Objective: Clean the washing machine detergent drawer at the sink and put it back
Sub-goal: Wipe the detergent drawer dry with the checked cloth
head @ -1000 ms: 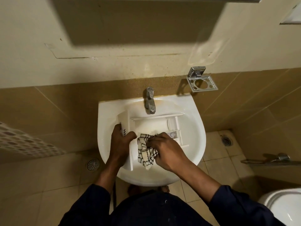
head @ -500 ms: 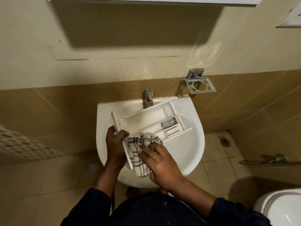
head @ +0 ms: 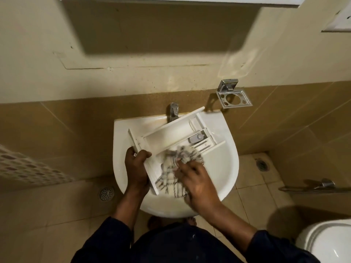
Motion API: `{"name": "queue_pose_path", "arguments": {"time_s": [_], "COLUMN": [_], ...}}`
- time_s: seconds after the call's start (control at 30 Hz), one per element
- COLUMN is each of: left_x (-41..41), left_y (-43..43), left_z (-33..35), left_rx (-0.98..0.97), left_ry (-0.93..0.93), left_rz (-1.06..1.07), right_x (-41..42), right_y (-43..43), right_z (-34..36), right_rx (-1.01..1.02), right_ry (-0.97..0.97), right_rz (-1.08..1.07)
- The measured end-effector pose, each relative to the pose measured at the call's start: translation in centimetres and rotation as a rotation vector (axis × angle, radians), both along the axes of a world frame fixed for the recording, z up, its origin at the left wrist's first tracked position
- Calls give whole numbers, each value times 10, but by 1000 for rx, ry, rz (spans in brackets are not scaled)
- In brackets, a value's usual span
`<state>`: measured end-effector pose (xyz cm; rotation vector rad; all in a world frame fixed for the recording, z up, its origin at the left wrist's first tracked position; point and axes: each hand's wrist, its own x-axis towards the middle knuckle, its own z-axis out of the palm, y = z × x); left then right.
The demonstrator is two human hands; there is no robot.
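Observation:
The white detergent drawer [head: 171, 132] is held tilted above the white sink [head: 228, 168], its far end up by the tap [head: 173, 112]. My left hand [head: 135, 168] grips the drawer's front panel at the near left. My right hand [head: 195, 179] holds a white cloth with dark checks [head: 176, 168] and presses it into the drawer's near compartment. The cloth is blurred by motion and hangs down past the drawer's edge. A grey siphon cap [head: 198, 137] shows in the right compartment.
A chrome soap holder [head: 234, 97] is fixed to the wall right of the tap. A toilet [head: 328, 242] sits at the lower right, with a chrome spray fitting [head: 322, 185] on the right wall. Floor drains [head: 106, 193] lie on the tiled floor.
The drawer has been lifted and turned so its far end points up and right. My right hand has pushed the cloth farther right inside the drawer.

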<state>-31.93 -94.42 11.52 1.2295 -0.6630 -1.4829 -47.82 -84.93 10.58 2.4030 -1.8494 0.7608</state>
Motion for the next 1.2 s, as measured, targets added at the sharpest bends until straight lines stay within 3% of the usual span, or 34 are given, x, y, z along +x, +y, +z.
{"name": "queue_pose_path", "arguments": {"time_s": [0.13,0.27,0.4,0.47,0.67,0.77,1.03,1.1,1.2], "left_x": [-2,3,9,7,0,1,4,-1,-2], "left_y": [2,4,11,14,12,14,12,9,2], "left_z": [3,2,-3,0,5,5,-2,0,-2], "left_rx": [59,92,255,330,478,593,667,642,637], "left_ry": [106,66,176,255,471,460,469,467,449], "left_rz": [29,27,-17,-50,-151,-219,-323,-327,-302], "right_x": [-8,-58,-68,-51,-1,-17,-58,-47,-27], "right_y": [0,-14,-24,-21,7,-8,-47,-42,-20], "right_z": [-5,-4,8,9,3,5,29,27,15], "right_rx": [-77,-73,-33,-53,-74,-109,-110,-100,-31], "right_ry": [40,-53,-204,-174,10,-9,-278,-286,-237], "right_rz": [150,-159,-405,-354,154,87,-393,-368,-115]}}
